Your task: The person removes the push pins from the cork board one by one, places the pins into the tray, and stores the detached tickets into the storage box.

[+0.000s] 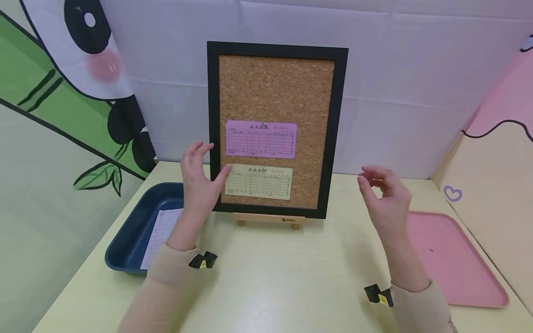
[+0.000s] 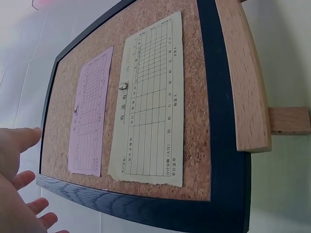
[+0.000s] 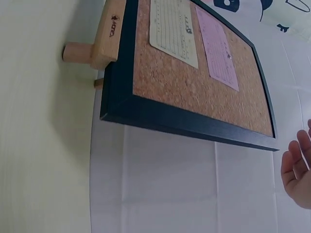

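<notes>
A cork board in a black frame stands on a small wooden easel. Pinned to it are a pink receipt slip and, below that, a pale yellow receipt slip, each with a metal pushpin near its top edge. My left hand is raised at the board's left edge, thumb and fingers spread, holding nothing. Off to the right of the board, my right hand hangs in the air with loosely bent fingers and nothing between them.
On the left, a dark blue tray contains a white printed slip, partly hidden by my left forearm. A pink tray lies on the right, with a tiny object on it. A pale cloth backdrop rises behind the board.
</notes>
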`<action>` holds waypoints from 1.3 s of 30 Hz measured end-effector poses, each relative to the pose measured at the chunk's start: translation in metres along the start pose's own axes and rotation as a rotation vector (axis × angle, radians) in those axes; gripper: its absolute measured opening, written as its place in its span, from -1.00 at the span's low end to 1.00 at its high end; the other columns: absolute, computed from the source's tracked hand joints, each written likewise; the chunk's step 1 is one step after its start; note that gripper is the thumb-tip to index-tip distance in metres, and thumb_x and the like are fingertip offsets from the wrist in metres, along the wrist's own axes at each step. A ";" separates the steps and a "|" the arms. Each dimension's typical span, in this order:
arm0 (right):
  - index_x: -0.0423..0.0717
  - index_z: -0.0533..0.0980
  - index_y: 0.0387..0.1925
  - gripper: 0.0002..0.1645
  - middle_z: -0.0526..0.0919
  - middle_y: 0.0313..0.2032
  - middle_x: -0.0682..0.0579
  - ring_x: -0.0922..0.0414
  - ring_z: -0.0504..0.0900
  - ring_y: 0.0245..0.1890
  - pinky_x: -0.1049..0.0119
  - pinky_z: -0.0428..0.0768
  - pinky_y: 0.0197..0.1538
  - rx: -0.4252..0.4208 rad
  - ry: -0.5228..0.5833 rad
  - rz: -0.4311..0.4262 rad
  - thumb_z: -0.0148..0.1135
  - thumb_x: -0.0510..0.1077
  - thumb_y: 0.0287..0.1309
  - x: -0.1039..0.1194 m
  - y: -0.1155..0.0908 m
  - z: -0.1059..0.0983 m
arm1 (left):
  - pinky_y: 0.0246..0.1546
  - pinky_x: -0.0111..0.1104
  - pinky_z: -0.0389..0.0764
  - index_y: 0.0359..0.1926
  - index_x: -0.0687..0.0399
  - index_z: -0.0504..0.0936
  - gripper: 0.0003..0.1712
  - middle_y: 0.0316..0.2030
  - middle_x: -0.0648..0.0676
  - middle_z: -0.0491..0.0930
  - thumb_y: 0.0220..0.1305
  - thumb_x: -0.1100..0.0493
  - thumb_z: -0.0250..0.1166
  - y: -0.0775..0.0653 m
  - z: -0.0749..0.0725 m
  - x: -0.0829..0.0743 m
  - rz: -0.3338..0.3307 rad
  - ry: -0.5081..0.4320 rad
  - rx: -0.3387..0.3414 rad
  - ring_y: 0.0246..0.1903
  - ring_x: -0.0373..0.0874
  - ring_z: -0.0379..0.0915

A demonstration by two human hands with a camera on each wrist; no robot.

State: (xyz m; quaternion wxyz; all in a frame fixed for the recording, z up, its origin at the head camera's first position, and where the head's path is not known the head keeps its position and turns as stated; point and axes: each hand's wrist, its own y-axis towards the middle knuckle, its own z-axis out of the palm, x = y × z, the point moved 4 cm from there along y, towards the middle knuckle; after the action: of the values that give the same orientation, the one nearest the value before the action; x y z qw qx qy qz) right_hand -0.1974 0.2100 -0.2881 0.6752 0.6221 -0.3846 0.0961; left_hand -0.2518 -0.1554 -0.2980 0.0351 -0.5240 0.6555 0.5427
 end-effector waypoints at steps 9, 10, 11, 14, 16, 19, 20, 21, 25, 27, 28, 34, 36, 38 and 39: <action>-0.31 0.59 -0.18 -0.73 0.64 -0.35 0.05 0.28 0.54 -0.34 0.52 0.53 -0.20 0.020 0.006 -0.038 0.30 -0.45 0.00 0.000 -0.004 0.039 | 0.28 0.03 0.14 0.27 0.02 0.31 -0.26 0.36 0.12 0.03 0.11 -0.04 0.38 0.002 0.017 0.002 -0.022 -0.091 -0.012 0.37 -0.04 -0.14; -0.30 0.59 -0.18 -0.73 0.64 -0.35 0.01 0.29 0.54 -0.35 0.52 0.53 -0.20 0.022 0.009 -0.043 0.30 -0.44 0.01 -0.001 -0.004 0.043 | 0.28 0.03 0.14 0.27 0.02 0.31 -0.25 0.36 0.11 0.02 0.11 -0.04 0.38 0.002 0.020 0.002 -0.028 -0.104 -0.012 0.38 -0.04 -0.15; -0.29 0.59 -0.17 -0.73 0.64 -0.35 -0.03 0.29 0.54 -0.34 0.53 0.53 -0.21 0.026 0.005 -0.051 0.31 -0.43 0.01 -0.001 -0.003 0.047 | 0.28 0.03 0.13 0.28 0.01 0.30 -0.25 0.37 0.10 0.01 0.11 -0.05 0.38 0.003 0.022 0.003 -0.038 -0.113 -0.009 0.38 -0.05 -0.15; -0.30 0.59 -0.16 -0.73 0.64 -0.36 -0.12 0.28 0.54 -0.35 0.52 0.53 -0.23 0.045 0.008 -0.086 0.31 -0.41 0.03 -0.002 0.001 0.059 | 0.29 0.03 0.10 0.29 -0.01 0.28 -0.22 0.39 0.08 -0.04 0.09 -0.06 0.39 0.006 0.030 0.004 -0.068 -0.131 0.000 0.39 -0.05 -0.18; -0.31 0.58 -0.16 -0.74 0.63 -0.36 -0.13 0.27 0.54 -0.35 0.51 0.54 -0.24 0.059 0.000 -0.107 0.31 -0.39 0.04 -0.003 0.004 0.066 | 0.30 0.02 0.09 0.30 -0.05 0.26 -0.20 0.40 0.06 -0.07 0.09 -0.08 0.39 0.008 0.034 0.005 -0.092 -0.129 0.010 0.39 -0.05 -0.20; -0.31 0.57 -0.15 -0.73 0.63 -0.35 -0.14 0.26 0.52 -0.36 0.51 0.54 -0.25 0.078 -0.019 -0.124 0.32 -0.37 0.04 -0.004 0.009 0.076 | 0.31 0.02 0.07 0.32 -0.09 0.23 -0.17 0.41 0.06 -0.10 0.08 -0.11 0.39 0.011 0.039 0.006 -0.113 -0.115 0.017 0.40 -0.06 -0.24; -0.30 0.56 -0.14 -0.72 0.63 -0.35 -0.14 0.24 0.52 -0.36 0.51 0.54 -0.25 0.085 -0.030 -0.126 0.32 -0.36 0.05 -0.004 0.010 0.080 | 0.31 0.03 0.07 0.32 -0.10 0.23 -0.17 0.41 0.05 -0.11 0.09 -0.11 0.39 0.013 0.040 0.006 -0.118 -0.112 0.018 0.40 -0.07 -0.26; -0.30 0.56 -0.14 -0.72 0.62 -0.34 -0.13 0.23 0.53 -0.36 0.50 0.55 -0.25 0.093 -0.034 -0.126 0.31 -0.36 0.05 -0.005 0.012 0.083 | 0.31 0.03 0.06 0.33 -0.12 0.22 -0.16 0.41 0.05 -0.11 0.08 -0.12 0.38 0.014 0.041 0.007 -0.123 -0.107 0.019 0.40 -0.07 -0.26; -0.27 0.56 -0.12 -0.72 0.63 -0.34 -0.11 0.16 0.54 -0.34 0.35 0.59 -0.27 0.124 -0.042 -0.125 0.31 -0.31 0.09 -0.010 0.019 0.097 | 0.30 0.06 0.03 0.33 -0.14 0.20 -0.14 0.42 0.07 -0.12 0.07 -0.14 0.39 0.020 0.045 0.008 -0.119 -0.090 0.013 0.40 -0.05 -0.27; -0.26 0.56 -0.11 -0.72 0.63 -0.35 -0.10 0.13 0.55 -0.34 0.24 0.60 -0.28 0.135 -0.034 -0.119 0.31 -0.28 0.10 -0.012 0.023 0.105 | 0.30 0.07 0.01 0.33 -0.14 0.20 -0.13 0.42 0.09 -0.12 0.05 -0.15 0.40 0.022 0.046 0.010 -0.114 -0.081 0.008 0.40 -0.04 -0.27; -0.25 0.56 -0.11 -0.71 0.63 -0.34 -0.09 0.12 0.55 -0.33 0.20 0.61 -0.28 0.141 -0.034 -0.118 0.31 -0.26 0.10 -0.013 0.025 0.109 | 0.30 0.07 0.00 0.33 -0.15 0.19 -0.12 0.42 0.09 -0.13 0.05 -0.15 0.40 0.024 0.047 0.010 -0.112 -0.076 0.006 0.40 -0.03 -0.27; -0.22 0.55 -0.08 -0.70 0.63 -0.31 -0.07 0.13 0.56 -0.31 0.19 0.60 -0.26 0.187 -0.054 -0.116 0.29 -0.20 0.13 -0.015 0.036 0.133 | 0.31 0.06 -0.03 0.34 -0.19 0.17 -0.10 0.42 0.07 -0.17 0.04 -0.11 0.42 0.033 0.049 0.015 -0.114 -0.043 -0.011 0.40 -0.02 -0.28; -0.22 0.55 -0.07 -0.69 0.63 -0.30 -0.07 0.13 0.56 -0.31 0.22 0.60 -0.26 0.206 -0.066 -0.120 0.29 -0.20 0.14 -0.016 0.039 0.140 | 0.30 0.05 -0.03 0.34 -0.18 0.17 -0.10 0.42 0.08 -0.17 0.03 -0.08 0.43 0.035 0.050 0.016 -0.115 -0.035 -0.019 0.40 0.00 -0.28; -0.20 0.54 -0.07 -0.69 0.63 -0.31 -0.06 0.15 0.56 -0.31 0.24 0.60 -0.25 0.224 -0.085 -0.120 0.28 -0.18 0.15 -0.017 0.042 0.147 | 0.30 0.05 -0.03 0.33 -0.17 0.19 -0.11 0.42 0.08 -0.17 0.03 -0.07 0.44 0.038 0.051 0.018 -0.123 -0.029 -0.024 0.40 0.00 -0.28; -0.20 0.54 -0.07 -0.69 0.63 -0.31 -0.06 0.15 0.56 -0.32 0.25 0.60 -0.26 0.230 -0.092 -0.121 0.28 -0.18 0.15 -0.018 0.044 0.150 | 0.30 0.04 -0.03 0.33 -0.18 0.19 -0.12 0.42 0.08 -0.17 0.03 -0.08 0.44 0.040 0.051 0.019 -0.128 -0.024 -0.027 0.40 0.00 -0.28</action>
State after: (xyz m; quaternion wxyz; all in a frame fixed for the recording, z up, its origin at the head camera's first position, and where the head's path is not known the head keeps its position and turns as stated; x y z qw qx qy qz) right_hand -0.2962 0.0882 -0.2761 0.5856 0.7210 -0.3636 0.0699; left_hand -0.3157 -0.1346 -0.3037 0.0704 -0.5588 0.6129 0.5542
